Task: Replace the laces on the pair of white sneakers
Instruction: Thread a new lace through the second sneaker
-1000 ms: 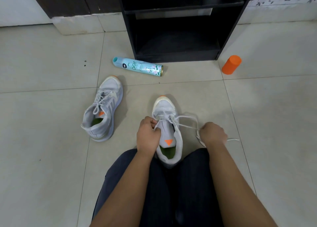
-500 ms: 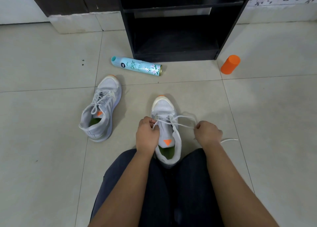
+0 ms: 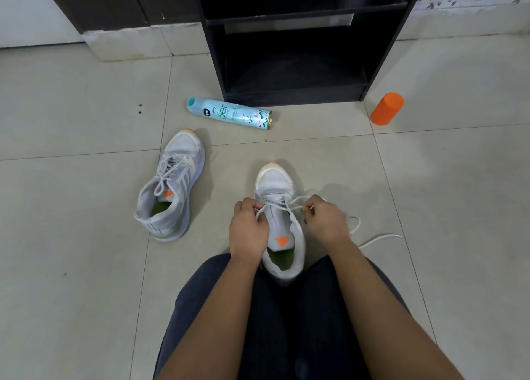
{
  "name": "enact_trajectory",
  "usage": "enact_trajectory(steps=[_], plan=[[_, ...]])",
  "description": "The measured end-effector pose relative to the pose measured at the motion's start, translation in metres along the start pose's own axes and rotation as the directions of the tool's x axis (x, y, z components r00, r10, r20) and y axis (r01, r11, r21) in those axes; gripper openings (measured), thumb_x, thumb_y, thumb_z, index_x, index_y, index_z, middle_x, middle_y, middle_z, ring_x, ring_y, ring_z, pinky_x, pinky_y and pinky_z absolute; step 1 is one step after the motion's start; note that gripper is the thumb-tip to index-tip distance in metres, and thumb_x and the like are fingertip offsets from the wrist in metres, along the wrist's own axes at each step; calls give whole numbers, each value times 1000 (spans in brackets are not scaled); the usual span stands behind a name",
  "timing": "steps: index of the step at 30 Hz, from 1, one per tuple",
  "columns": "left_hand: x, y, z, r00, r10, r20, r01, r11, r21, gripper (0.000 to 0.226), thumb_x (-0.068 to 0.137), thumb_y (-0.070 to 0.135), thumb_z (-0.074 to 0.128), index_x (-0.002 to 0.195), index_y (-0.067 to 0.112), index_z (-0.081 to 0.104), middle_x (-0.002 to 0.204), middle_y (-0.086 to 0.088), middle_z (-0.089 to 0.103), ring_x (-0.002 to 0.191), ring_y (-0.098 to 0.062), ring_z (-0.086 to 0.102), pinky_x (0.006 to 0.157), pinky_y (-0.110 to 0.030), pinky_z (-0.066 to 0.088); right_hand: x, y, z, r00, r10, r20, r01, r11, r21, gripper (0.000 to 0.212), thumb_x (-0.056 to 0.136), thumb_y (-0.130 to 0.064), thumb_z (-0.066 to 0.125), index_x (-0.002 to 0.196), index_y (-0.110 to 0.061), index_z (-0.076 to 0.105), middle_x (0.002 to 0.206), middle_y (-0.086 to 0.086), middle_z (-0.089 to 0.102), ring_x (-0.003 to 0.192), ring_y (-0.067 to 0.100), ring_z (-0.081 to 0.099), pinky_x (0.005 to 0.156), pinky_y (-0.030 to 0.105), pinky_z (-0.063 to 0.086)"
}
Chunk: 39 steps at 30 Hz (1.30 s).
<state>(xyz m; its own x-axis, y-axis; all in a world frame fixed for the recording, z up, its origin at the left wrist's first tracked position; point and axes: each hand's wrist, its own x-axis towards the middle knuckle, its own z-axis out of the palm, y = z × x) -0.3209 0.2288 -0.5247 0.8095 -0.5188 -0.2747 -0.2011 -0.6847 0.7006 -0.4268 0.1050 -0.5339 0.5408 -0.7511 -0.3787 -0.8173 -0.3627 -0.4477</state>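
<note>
A white sneaker point(image 3: 274, 184) with an orange toe tip stands on the floor between my knees, toe pointing away. My left hand point(image 3: 249, 230) grips its left edge and pinches the white lace point(image 3: 289, 204) near the eyelets. My right hand point(image 3: 325, 220) pinches the same lace on the shoe's right side; the loose end point(image 3: 378, 238) trails over the tile to the right. A second white sneaker point(image 3: 172, 187), laced, lies to the left, apart from both hands.
A light-blue spray can point(image 3: 229, 115) lies on the tiles behind the sneakers. An orange cylinder point(image 3: 387, 108) stands at the right. A black open shelf unit point(image 3: 295, 41) rises straight ahead. My dark-trousered legs point(image 3: 275, 322) fill the near floor.
My right hand has moved left and up, from beside the shoe to its eyelets, drawing the lace with it. My left hand stays on the shoe's left edge.
</note>
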Motion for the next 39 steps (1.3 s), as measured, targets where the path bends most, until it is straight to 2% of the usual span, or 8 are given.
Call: enact_trajectory(steps=[8, 13, 20, 23, 26, 28, 33, 39], plan=[[1, -2, 3, 999, 51, -5, -51, 999, 12, 17, 88, 13, 57, 104, 14, 57, 107, -2, 55, 91, -19, 56, 75, -27, 43, 4, 0, -2, 939, 209, 273, -314, 843, 437, 30, 98, -23, 40, 99, -5, 63, 106, 18, 65, 96, 33, 61, 88, 43, 50], [-3, 7, 4, 956, 253, -149, -251, 968, 32, 32, 86, 19, 63, 118, 21, 56, 116, 6, 58, 111, -17, 49, 98, -30, 36, 11, -2, -19, 872, 173, 458, -475, 76, 877, 38, 102, -29, 36, 134, -11, 48, 125, 5, 61, 114, 19, 56, 92, 29, 44], [-11, 20, 14, 896, 424, 129, -408, 903, -135, 53, 96, 21, 45, 143, 38, 28, 132, 32, 43, 130, 10, 32, 113, -23, -14, -24, -29, -25, 980, 56, 190, -198, 305, 932, 24, 102, -16, 35, 98, -13, 59, 97, -12, 64, 82, -18, 58, 71, 0, 41], [-14, 20, 18, 881, 452, 143, -431, 889, -152, 40, 98, 30, 41, 137, 32, 45, 115, 23, 58, 116, 14, 39, 116, -32, -11, -26, -30, -28, 988, 61, 140, -152, 303, 941, 28, 104, -15, 32, 104, -10, 59, 107, -10, 63, 88, -16, 57, 74, 0, 42], [-11, 15, 13, 909, 412, 60, -400, 903, -157, 18, 92, 31, 46, 99, 35, 62, 104, 19, 60, 110, 5, 47, 115, -49, -1, -19, -19, -40, 984, 136, 116, -135, 147, 980, 30, 103, -19, 30, 87, -21, 55, 125, -1, 63, 120, 3, 52, 111, 29, 33], [-9, 13, 9, 920, 390, 37, -380, 910, -165, 16, 84, 38, 46, 87, 37, 62, 102, 22, 59, 110, 3, 49, 115, -50, 0, -15, -8, -46, 976, 185, 118, -132, 65, 989, 30, 103, -22, 33, 83, -24, 54, 129, -2, 62, 127, 10, 48, 115, 36, 26], [-14, 25, 9, 887, 461, 34, -453, 882, -132, 37, 90, 51, 39, 115, 36, 61, 126, 26, 49, 130, 4, 34, 116, -42, -6, -29, -23, -35, 986, -17, 167, -159, 220, 962, 24, 99, -17, 43, 97, -19, 67, 104, -14, 68, 105, -2, 59, 87, 18, 42], [-17, 22, 10, 868, 495, 31, -486, 862, -144, 27, 91, 29, 36, 92, 25, 62, 117, 20, 49, 124, 3, 37, 112, -51, 10, -27, -28, -33, 991, 44, 129, -132, 70, 989, 19, 96, -14, 48, 95, -17, 67, 104, -8, 66, 102, 2, 60, 82, 19, 45]])
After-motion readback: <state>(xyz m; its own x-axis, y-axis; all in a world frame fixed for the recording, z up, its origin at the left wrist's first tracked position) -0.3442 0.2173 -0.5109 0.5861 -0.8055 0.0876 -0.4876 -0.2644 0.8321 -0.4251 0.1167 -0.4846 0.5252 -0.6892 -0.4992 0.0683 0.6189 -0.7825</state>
